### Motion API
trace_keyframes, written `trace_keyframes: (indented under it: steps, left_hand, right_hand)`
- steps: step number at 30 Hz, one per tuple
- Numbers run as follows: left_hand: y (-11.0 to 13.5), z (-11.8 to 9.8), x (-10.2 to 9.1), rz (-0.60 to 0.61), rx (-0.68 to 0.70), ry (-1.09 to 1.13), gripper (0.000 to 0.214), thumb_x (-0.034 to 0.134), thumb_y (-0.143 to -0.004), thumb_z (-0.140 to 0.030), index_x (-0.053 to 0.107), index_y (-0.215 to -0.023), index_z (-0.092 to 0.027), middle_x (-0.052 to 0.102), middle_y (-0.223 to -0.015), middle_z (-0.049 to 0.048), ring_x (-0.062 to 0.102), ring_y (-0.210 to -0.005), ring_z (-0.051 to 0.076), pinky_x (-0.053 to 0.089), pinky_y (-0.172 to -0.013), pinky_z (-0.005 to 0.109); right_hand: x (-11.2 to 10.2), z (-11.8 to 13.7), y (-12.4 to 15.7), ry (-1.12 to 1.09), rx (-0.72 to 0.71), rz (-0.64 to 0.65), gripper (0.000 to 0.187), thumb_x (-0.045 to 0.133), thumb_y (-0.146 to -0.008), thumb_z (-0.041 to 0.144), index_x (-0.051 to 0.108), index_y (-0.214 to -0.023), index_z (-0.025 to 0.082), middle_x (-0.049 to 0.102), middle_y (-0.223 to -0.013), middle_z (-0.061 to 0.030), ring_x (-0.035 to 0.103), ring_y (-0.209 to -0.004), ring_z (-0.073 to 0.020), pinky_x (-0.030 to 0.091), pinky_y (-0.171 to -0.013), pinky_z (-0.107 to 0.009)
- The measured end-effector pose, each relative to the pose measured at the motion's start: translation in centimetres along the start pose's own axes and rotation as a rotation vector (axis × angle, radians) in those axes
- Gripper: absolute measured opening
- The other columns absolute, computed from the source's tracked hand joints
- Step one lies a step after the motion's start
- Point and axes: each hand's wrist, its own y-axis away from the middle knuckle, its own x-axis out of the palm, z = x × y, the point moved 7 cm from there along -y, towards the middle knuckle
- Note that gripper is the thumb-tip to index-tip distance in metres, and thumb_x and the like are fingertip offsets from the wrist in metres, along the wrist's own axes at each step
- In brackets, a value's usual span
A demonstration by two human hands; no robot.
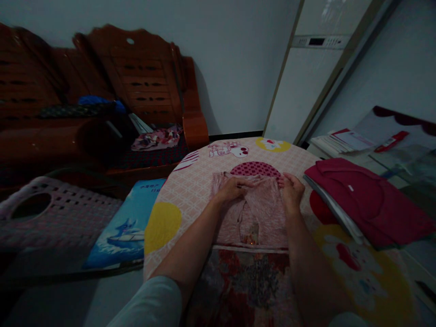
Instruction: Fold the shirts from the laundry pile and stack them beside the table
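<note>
A pale pink garment [262, 213] lies spread on a round table with a patterned cloth [190, 186]. My left hand [233, 188] rests on the garment's upper left part, fingers together and pointing right, pressing the fabric. At the garment's upper right edge is my right hand [291, 190], its fingers curled down onto the cloth. Both hands touch the garment's far end. A darker red patterned fabric [252, 281] lies between my forearms, nearer to me.
A folded magenta garment [368, 200] sits on a stack at the table's right. Papers [344, 138] lie beyond it. To the left stand a pink plastic basket [51, 213], a blue printed bag [126, 227] and a wooden bench [136, 91] with clothes. A white cabinet [306, 81] rises behind.
</note>
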Motion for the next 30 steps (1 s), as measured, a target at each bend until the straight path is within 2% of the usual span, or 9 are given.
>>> trace_keyframes:
  steps: [5, 9, 12, 15, 19, 22, 24, 26, 30]
  left_hand:
    - [-0.1, 1.9, -0.5, -0.019, -0.113, 0.158, 0.038, 0.056, -0.071, -0.001, 0.074, -0.103, -0.012, 0.068, -0.078, -0.0003, 0.058, -0.058, 0.006, 0.053, -0.06, 0.02]
    - [-0.3, 2.1, -0.6, -0.046, -0.127, 0.17, 0.04, 0.057, -0.072, -0.001, 0.072, -0.107, -0.012, 0.068, -0.077, 0.0004, 0.061, -0.056, 0.007, 0.055, -0.058, 0.02]
    - [-0.5, 2.6, -0.8, -0.085, -0.172, 0.057, 0.042, 0.059, -0.072, -0.002, 0.071, -0.11, -0.014, 0.069, -0.078, 0.001, 0.061, -0.053, 0.007, 0.052, -0.054, 0.019]
    - [-0.5, 2.6, -1.2, -0.13, -0.158, -0.135, 0.041, 0.059, -0.073, -0.004, 0.071, -0.111, -0.015, 0.07, -0.071, 0.0004, 0.063, -0.055, 0.01, 0.052, -0.057, 0.022]
    - [-0.5, 1.2, -1.6, -0.189, -0.008, -0.425, 0.034, 0.063, -0.072, -0.009, 0.075, -0.103, -0.018, 0.073, -0.075, 0.0006, 0.067, -0.072, 0.015, 0.053, -0.074, 0.026]
    - [-0.6, 0.8, -1.5, -0.183, 0.035, -0.482, 0.031, 0.062, -0.073, -0.009, 0.076, -0.099, -0.02, 0.073, -0.078, 0.0004, 0.066, -0.073, 0.015, 0.053, -0.077, 0.028]
    - [-0.7, 0.8, -1.5, -0.139, 0.026, -0.434, 0.03, 0.06, -0.076, -0.009, 0.075, -0.1, -0.018, 0.073, -0.078, 0.0012, 0.065, -0.068, 0.014, 0.053, -0.073, 0.028]
    - [-0.5, 0.3, -1.8, -0.089, 0.031, -0.376, 0.029, 0.059, -0.077, -0.01, 0.073, -0.102, -0.015, 0.074, -0.083, 0.0041, 0.065, -0.067, 0.014, 0.053, -0.07, 0.027]
    - [1.3, -2.5, -3.7, -0.103, 0.058, -0.376, 0.031, 0.059, -0.073, -0.01, 0.072, -0.101, -0.012, 0.073, -0.094, 0.008, 0.063, -0.068, 0.012, 0.051, -0.064, 0.023]
  right_hand:
    - [1.0, 0.1, 0.3, -0.075, 0.034, 0.113, 0.041, 0.056, -0.076, 0.036, 0.068, -0.107, 0.011, 0.073, -0.088, -0.0095, 0.068, -0.07, -0.017, 0.057, -0.063, -0.029]
    - [2.8, -1.2, 0.9, -0.138, 0.137, 0.297, 0.041, 0.059, -0.077, 0.035, 0.068, -0.11, 0.014, 0.072, -0.106, -0.0125, 0.071, -0.088, -0.0198, 0.058, -0.08, -0.035]
    - [3.3, -1.7, 1.0, -0.093, 0.128, 0.362, 0.044, 0.06, -0.078, 0.035, 0.066, -0.117, 0.015, 0.065, -0.127, -0.0137, 0.064, -0.112, -0.0219, 0.05, -0.098, -0.04]
    - [3.5, -1.0, 1.1, -0.064, 0.048, 0.425, 0.048, 0.061, -0.078, 0.037, 0.065, -0.122, 0.015, 0.061, -0.134, -0.0131, 0.058, -0.123, -0.0232, 0.044, -0.105, -0.042]
    - [4.5, 0.0, 1.9, -0.048, -0.02, 0.552, 0.042, 0.057, -0.08, 0.038, 0.069, -0.115, 0.017, 0.067, -0.125, -0.0104, 0.06, -0.119, -0.0237, 0.046, -0.103, -0.043]
    - [4.6, 0.4, 2.0, 0.057, -0.006, 0.539, 0.032, 0.058, -0.078, 0.031, 0.073, -0.104, 0.018, 0.073, -0.111, -0.008, 0.065, -0.11, -0.0237, 0.049, -0.099, -0.044]
    - [4.1, 1.6, 1.8, 0.082, 0.009, 0.496, 0.028, 0.06, -0.078, 0.028, 0.074, -0.099, 0.017, 0.074, -0.103, -0.0085, 0.068, -0.098, -0.0235, 0.053, -0.091, -0.044]
    - [3.6, 4.3, 1.7, 0.064, -0.01, 0.498, 0.026, 0.062, -0.078, 0.027, 0.074, -0.097, 0.015, 0.075, -0.097, -0.0095, 0.07, -0.084, -0.0214, 0.057, -0.082, -0.041]
    - [2.5, 13.0, 2.1, 0.009, -0.232, 0.515, 0.027, 0.063, -0.08, 0.03, 0.074, -0.1, 0.017, 0.074, -0.095, -0.0058, 0.069, -0.078, -0.0161, 0.057, -0.077, -0.035]
